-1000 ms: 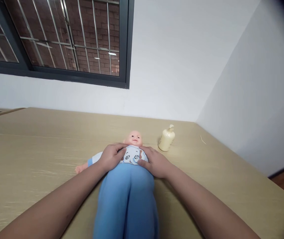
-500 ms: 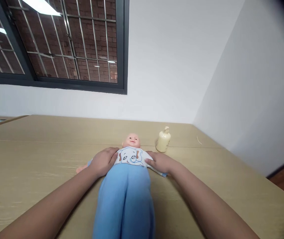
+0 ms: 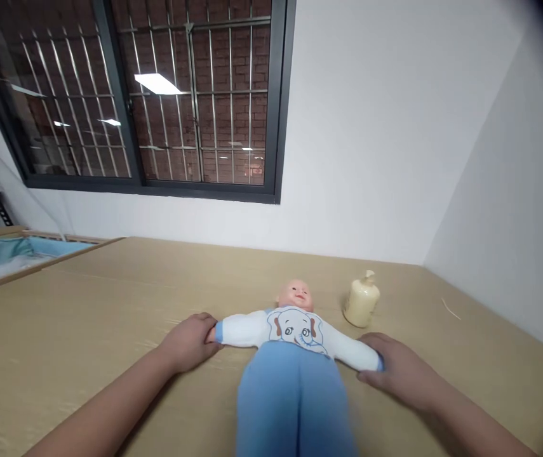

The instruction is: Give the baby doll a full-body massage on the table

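A baby doll lies on its back on the wooden tabletop, head toward the wall. It wears a white top with an elephant print and blue trousers. My left hand is closed around the doll's hand at the blue cuff, on the left of the view. At the other side, my right hand grips the end of the other sleeve, thumb below and fingers above. Both doll arms are stretched out sideways. The doll's hand inside my right hand is hidden.
A cream pump bottle stands to the right of the doll's head. Farther right lies a thin pale strip. A wooden-edged crib or box with blue cloth adjoins the table at left. Behind are a white wall and a barred window.
My hands have slid outward from the doll's chest and sides to the ends of its arms, which are now spread wide. The camera view has shifted left and up.
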`<action>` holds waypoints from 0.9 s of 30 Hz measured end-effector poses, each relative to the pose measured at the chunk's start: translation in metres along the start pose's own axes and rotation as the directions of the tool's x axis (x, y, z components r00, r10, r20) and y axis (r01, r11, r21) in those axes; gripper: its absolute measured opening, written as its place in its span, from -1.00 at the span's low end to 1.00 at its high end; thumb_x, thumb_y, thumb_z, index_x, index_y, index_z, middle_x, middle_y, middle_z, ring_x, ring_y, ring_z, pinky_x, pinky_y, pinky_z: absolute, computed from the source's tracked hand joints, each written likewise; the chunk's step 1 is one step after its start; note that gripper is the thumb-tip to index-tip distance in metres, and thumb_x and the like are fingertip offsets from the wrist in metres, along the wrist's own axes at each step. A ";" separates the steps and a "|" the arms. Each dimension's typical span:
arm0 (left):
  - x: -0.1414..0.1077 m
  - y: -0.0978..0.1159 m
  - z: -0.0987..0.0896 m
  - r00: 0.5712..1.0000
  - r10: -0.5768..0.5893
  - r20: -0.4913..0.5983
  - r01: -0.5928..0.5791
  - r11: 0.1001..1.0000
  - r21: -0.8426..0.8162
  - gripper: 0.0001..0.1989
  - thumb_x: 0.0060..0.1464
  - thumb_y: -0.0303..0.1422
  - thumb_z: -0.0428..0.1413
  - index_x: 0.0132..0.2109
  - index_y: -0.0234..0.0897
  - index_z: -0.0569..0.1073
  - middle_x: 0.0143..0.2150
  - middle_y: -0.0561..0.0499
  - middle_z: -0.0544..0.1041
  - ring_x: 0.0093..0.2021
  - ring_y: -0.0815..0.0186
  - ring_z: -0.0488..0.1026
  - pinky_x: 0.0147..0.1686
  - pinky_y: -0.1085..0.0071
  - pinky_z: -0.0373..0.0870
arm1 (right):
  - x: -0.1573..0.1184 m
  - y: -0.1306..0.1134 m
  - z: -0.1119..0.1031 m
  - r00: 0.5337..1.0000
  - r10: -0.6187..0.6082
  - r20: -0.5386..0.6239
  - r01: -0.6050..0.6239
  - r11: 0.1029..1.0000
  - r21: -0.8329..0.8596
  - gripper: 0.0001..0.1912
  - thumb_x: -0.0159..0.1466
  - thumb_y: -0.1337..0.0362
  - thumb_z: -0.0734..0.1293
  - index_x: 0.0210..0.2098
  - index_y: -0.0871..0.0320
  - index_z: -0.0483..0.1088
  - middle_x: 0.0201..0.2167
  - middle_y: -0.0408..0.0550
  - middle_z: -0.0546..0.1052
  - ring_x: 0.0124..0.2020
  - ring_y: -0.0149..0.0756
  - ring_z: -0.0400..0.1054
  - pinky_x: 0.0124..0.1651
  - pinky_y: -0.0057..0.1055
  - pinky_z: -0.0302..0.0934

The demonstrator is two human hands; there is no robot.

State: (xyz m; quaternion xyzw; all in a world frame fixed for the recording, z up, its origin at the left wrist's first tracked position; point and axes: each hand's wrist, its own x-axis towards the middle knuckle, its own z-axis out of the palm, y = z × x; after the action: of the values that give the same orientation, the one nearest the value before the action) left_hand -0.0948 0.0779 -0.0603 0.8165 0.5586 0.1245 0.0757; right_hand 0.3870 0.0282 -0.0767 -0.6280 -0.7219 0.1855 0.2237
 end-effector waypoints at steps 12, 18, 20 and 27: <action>-0.005 -0.006 0.004 0.980 -0.193 0.041 0.190 0.870 -0.455 -0.66 0.15 -0.03 0.11 -0.26 -0.23 0.45 -0.32 0.00 0.52 -0.28 0.18 0.45 -0.37 0.39 0.18 | 0.000 0.038 -0.006 0.979 0.119 0.167 -0.188 0.845 0.501 -0.57 0.05 -0.07 0.51 -0.20 0.06 0.53 -0.34 -0.04 0.55 -0.34 -0.16 0.41 -0.31 -0.35 0.22; 0.003 -0.019 0.021 0.955 -0.217 0.202 0.285 0.484 -0.828 -0.57 0.17 0.04 0.09 -0.33 -0.28 0.38 -0.53 0.12 0.31 -0.56 0.41 0.13 -0.55 0.47 -0.04 | -0.006 0.043 -0.008 0.957 0.169 0.236 -0.290 0.529 0.798 -0.60 0.11 0.03 0.55 -0.20 0.17 0.52 -0.52 -0.19 0.34 -0.58 -0.52 0.08 -0.53 -0.56 0.01; 0.004 -0.021 0.023 0.938 -0.234 0.257 0.330 0.365 -0.871 -0.61 0.12 -0.01 0.17 -0.27 -0.31 0.43 -0.47 0.08 0.37 -0.54 0.42 0.17 -0.58 0.50 -0.05 | -0.005 0.042 -0.008 0.950 0.180 0.256 -0.310 0.422 0.852 -0.63 0.15 0.09 0.55 -0.17 0.20 0.55 -0.42 -0.11 0.41 -0.52 -0.51 0.16 -0.48 -0.58 0.13; 0.002 -0.022 0.018 0.920 -0.236 0.313 0.357 0.177 -0.917 -0.63 0.03 -0.13 0.30 -0.15 -0.35 0.55 -0.40 0.03 0.43 -0.50 0.46 0.26 -0.55 0.58 0.17 | -0.002 0.045 -0.011 0.945 0.220 0.243 -0.307 0.336 0.890 -0.68 0.13 0.17 0.57 -0.17 0.19 0.58 -0.40 -0.09 0.46 -0.49 -0.52 0.24 -0.41 -0.61 0.25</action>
State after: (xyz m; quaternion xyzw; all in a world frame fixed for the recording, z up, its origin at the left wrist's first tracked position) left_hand -0.1085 0.0884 -0.0834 0.4766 0.5060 0.3818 0.6091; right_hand 0.4302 0.0325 -0.0927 -0.4985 -0.3942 0.6113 0.4716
